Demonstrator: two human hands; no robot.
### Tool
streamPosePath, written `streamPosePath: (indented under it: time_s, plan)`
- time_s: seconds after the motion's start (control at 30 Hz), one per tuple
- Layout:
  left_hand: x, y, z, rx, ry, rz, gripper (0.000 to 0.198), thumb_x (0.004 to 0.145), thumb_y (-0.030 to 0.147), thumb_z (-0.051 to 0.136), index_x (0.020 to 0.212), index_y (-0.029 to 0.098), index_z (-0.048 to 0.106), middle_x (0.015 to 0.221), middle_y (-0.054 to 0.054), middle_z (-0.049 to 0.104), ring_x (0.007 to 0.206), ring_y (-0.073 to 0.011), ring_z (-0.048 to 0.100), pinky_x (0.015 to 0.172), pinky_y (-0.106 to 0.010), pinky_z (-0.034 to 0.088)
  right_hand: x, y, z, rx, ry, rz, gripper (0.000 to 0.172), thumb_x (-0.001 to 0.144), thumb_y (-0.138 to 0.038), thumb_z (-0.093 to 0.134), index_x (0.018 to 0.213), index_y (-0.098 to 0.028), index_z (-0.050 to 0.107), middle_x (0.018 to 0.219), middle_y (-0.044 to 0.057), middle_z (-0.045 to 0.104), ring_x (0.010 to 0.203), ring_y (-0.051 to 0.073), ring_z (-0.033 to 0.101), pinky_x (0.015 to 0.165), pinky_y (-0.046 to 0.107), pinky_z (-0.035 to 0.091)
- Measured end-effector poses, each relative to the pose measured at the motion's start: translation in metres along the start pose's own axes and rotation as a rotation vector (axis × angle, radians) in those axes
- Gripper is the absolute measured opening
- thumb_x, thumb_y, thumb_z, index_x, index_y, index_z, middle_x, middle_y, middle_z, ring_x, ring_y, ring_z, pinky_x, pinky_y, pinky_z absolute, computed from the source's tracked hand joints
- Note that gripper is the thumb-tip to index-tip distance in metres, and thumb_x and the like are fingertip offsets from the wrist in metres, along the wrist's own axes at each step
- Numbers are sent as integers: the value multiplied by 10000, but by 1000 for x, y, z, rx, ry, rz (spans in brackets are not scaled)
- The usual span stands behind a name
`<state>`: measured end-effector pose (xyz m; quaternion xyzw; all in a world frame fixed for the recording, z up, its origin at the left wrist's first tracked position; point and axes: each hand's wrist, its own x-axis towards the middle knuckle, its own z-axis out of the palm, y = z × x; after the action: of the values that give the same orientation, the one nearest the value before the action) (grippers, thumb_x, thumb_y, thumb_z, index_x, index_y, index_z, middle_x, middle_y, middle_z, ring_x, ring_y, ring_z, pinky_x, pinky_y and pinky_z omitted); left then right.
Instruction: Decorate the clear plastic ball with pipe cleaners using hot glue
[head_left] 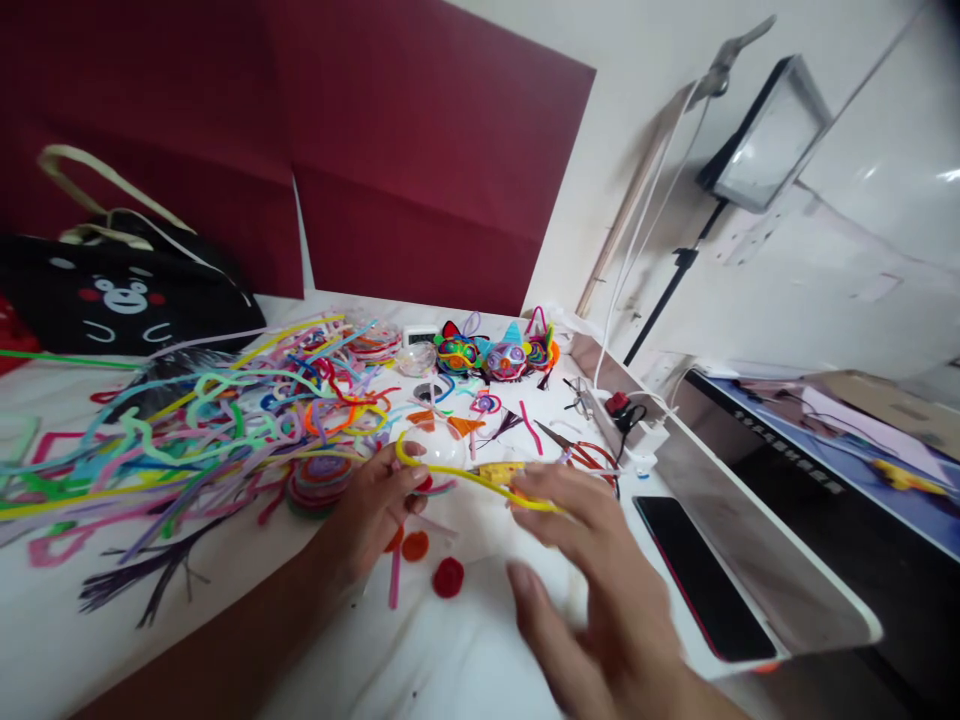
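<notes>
A yellow pipe cleaner (457, 473) runs between my two hands, its left end bent into a hook. My left hand (373, 500) pinches it near that bend. My right hand (600, 570) has its fingers spread, and the pipe cleaner's other end passes by the forefinger and middle finger. Beneath and behind lie a clear round dome (435, 440) and a yellow tool (499, 472), partly hidden. On the white table below my hands are a red coiled disc (448, 577) and an orange disc (415, 545).
Tangled colourful pipe cleaners (225, 410) cover the left side. Decorated colourful pieces (506, 360) stand at the back. Scissors (585, 450) and a phone (705, 575) lie right, beside a raised table edge (750, 520). A black bag (127, 295) stands back left; a lamp (772, 135) rises right.
</notes>
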<state>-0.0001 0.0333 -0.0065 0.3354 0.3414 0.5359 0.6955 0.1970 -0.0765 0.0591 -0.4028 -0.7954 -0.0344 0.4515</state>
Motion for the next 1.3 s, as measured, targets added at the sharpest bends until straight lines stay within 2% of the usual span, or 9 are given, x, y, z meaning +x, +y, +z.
streamPosePath:
  time_s: [0.03,0.2,0.3,0.37,0.47,0.6,0.87,1.1,1.3]
  plan:
    - [0,-1,0,5,0,-3,369,610,230,822,890,182,586,749,31,522,655,-99,493,512,-208,388,7,7,9,6,9,38,315,897,-164,552,1208,-207,531,1171,130,630,1121,274,585,946,472,483]
    - [-1,-3,1,43,7,25,356,620,214,810,890,183,580,735,37,516,626,-94,478,501,-205,375,25,41,47,1,-194,239,226,907,-282,574,1108,-179,581,1022,94,697,937,247,643,818,391,502]
    - [-1,-3,2,80,7,50,343,611,221,805,871,188,584,701,45,517,599,-97,483,495,-210,377,24,49,59,125,-280,383,208,896,-309,591,1063,-186,600,910,53,713,773,191,653,692,295,492]
    - [-1,-3,3,109,30,55,344,600,226,799,865,190,584,677,49,523,574,-96,480,496,-214,381,24,50,64,192,-303,450,162,887,-309,598,1001,-196,621,810,21,698,650,147,609,595,244,443]
    - [-3,-2,5,159,74,66,356,587,223,791,876,195,583,652,58,531,526,-86,460,493,-214,378,25,51,69,263,-297,520,120,878,-313,604,892,-201,645,711,-4,656,567,112,528,526,216,372]
    - [-5,-2,7,214,97,76,362,594,241,787,886,198,577,629,64,526,516,-90,468,493,-212,373,25,52,75,318,-278,589,216,871,-393,610,841,-188,671,675,-3,627,539,102,464,509,221,344]
    - [-5,-3,5,287,99,100,349,604,265,790,879,203,583,587,66,518,507,-98,470,488,-211,362,22,55,83,351,-225,685,280,826,-442,641,807,-168,693,653,-1,618,549,100,454,500,217,328]
    - [-6,-5,5,333,109,120,335,624,260,778,889,205,581,565,71,525,507,-95,468,508,-209,371,23,55,84,343,-218,701,272,817,-428,639,801,-162,693,629,-6,597,536,97,436,495,220,318]
    - [-7,-4,7,327,145,89,398,571,291,809,889,197,589,552,63,535,495,-102,468,489,-209,361,22,56,87,348,-209,705,268,815,-422,628,798,-162,690,640,-2,605,544,101,454,505,224,323]
